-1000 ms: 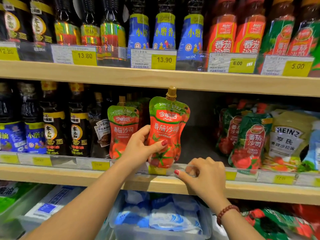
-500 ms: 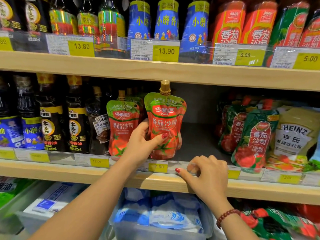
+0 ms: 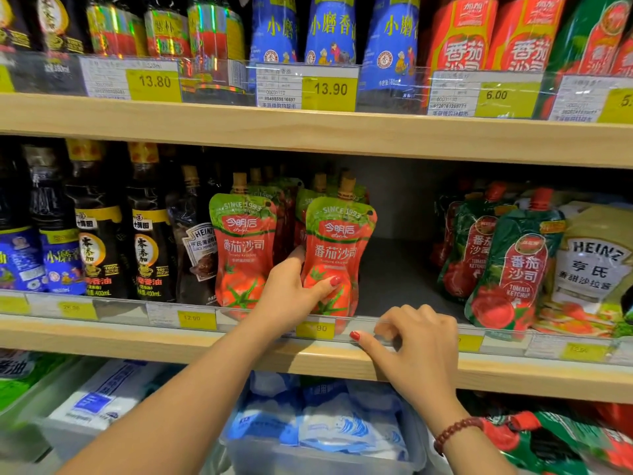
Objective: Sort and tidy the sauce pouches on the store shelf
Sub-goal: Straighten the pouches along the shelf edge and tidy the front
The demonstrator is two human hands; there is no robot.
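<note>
My left hand (image 3: 291, 289) grips a red and green ketchup pouch (image 3: 337, 248) with a tan cap. The pouch stands upright on the middle shelf (image 3: 394, 275), with more pouches of the same kind behind it. A matching pouch (image 3: 243, 248) stands just to its left, heading its own row. My right hand (image 3: 414, 341) rests on the clear price rail (image 3: 496, 341) at the shelf's front edge, fingers curled over it. Dark green ketchup pouches (image 3: 513, 269) lean at the right of the same shelf.
Dark sauce bottles (image 3: 147, 241) fill the shelf's left part. A pale Heinz pouch (image 3: 592, 265) sits at the far right. A bare gap of shelf lies between the red and the green pouches. Bottles stand on the upper shelf (image 3: 308, 132); bagged goods lie in bins (image 3: 325, 437) below.
My left hand has lowered the pouch from above the rail and set it back onto the shelf beside the matching pouch. My right hand has stayed on the rail.
</note>
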